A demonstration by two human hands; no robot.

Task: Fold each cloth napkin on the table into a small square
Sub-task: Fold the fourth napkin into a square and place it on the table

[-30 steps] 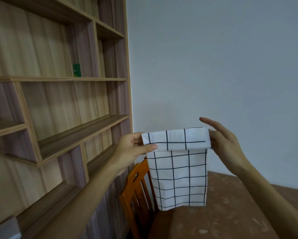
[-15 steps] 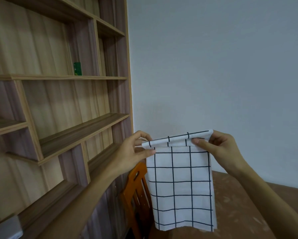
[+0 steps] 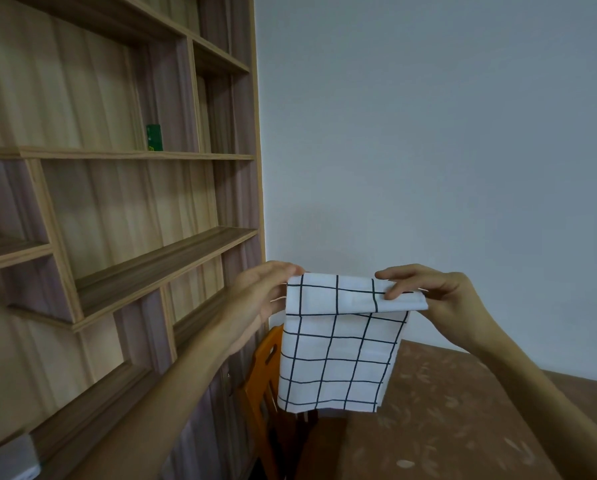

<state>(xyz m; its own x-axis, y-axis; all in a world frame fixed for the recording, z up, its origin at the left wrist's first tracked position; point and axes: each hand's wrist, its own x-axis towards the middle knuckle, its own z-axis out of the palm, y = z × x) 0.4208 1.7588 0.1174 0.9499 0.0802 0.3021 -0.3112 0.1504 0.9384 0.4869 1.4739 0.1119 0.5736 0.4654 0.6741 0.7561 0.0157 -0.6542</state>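
Observation:
A white cloth napkin point(image 3: 338, 355) with a black grid pattern hangs in the air above the near-left corner of the brown table point(image 3: 463, 410). Its top band is folded over toward me. My left hand point(image 3: 262, 292) grips the napkin's upper left edge. My right hand point(image 3: 435, 292) pinches the upper right corner, thumb on the front of the folded band. The lower part of the napkin hangs free, slightly slanted, its bottom edge just above the table.
An orange wooden chair point(image 3: 262, 368) stands behind the napkin at the table's left side. A tall wooden shelf unit point(image 3: 117, 237) fills the left; a small green box point(image 3: 153, 137) sits on one shelf. A plain grey wall is behind.
Both hands have folded the napkin's top band over toward me again, so the hanging part is shorter. The hands sit a little lower and more to the right.

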